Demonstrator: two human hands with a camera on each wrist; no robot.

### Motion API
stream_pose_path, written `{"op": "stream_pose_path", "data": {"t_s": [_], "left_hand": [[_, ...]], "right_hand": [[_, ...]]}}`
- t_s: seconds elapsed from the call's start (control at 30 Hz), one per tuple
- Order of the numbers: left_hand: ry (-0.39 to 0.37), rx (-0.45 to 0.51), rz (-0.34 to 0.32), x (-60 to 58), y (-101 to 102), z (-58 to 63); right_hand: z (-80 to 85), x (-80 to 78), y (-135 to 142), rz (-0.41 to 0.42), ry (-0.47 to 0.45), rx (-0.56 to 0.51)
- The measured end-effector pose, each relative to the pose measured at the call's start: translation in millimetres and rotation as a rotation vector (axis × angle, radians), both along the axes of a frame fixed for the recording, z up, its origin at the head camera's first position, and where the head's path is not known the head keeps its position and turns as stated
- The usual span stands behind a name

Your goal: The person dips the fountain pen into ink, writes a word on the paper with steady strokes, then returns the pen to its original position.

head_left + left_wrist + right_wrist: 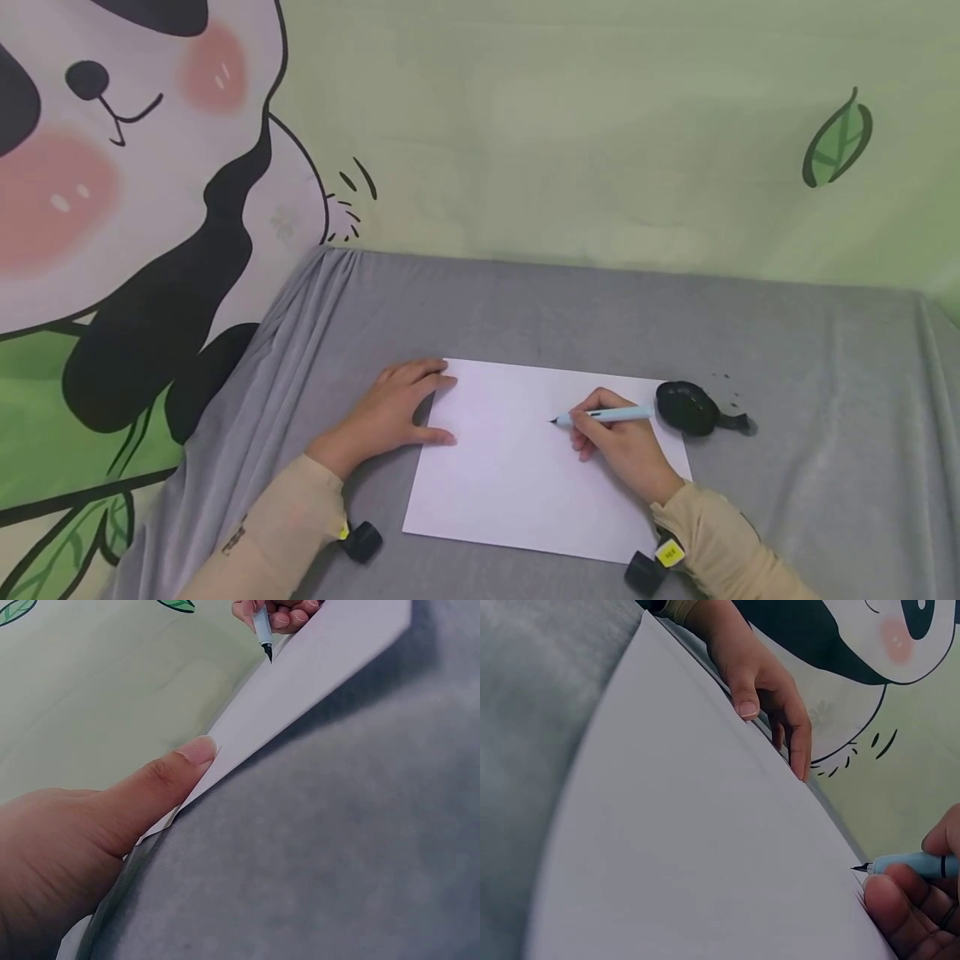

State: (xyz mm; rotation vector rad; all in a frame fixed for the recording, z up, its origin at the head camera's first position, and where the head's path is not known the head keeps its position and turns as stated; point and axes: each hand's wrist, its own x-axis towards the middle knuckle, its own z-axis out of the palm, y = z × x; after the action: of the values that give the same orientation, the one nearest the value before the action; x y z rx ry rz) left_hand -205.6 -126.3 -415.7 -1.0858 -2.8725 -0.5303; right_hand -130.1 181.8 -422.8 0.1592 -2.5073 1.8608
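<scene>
A sheet of white paper [510, 467] lies on grey cloth, blank in the head view. My left hand [386, 417] rests at its left edge, thumb and fingers spread and fairly straight. In the left wrist view the thumb [169, 776] presses on the paper's edge. Between thumb and fingers, my right hand [618, 437] pinches a light blue fountain pen [618, 414] over the paper's right half. The pen's dark nib [862, 868] points left, close over the sheet.
A black rounded object [686, 408] with a narrow tail overlaps the paper's upper right corner, with small dark spots near it. Grey cloth [570, 308] covers the table. Behind hangs a pale green backdrop [562, 125] with a cartoon panda [150, 200].
</scene>
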Motion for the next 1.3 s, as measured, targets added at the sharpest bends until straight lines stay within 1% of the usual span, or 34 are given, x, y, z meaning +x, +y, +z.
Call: {"op": "stream_pose_path", "data": {"t_s": [0.53, 0.87, 1.3], "left_hand": [[0.013, 0.013, -0.003, 0.3, -1.8, -2.0], [0.018, 0.015, -0.002, -0.2, -1.8, -3.9], [0.018, 0.019, -0.006, -1.0, -0.8, -2.9]], "right_hand": [[1.0, 1.0, 0.0, -0.028, -0.01, 0.008], [3.6, 3.9, -0.3, -0.074, -0.034, 0.018], [4.9, 5.4, 0.1, -0.134, -0.031, 0.028]]}}
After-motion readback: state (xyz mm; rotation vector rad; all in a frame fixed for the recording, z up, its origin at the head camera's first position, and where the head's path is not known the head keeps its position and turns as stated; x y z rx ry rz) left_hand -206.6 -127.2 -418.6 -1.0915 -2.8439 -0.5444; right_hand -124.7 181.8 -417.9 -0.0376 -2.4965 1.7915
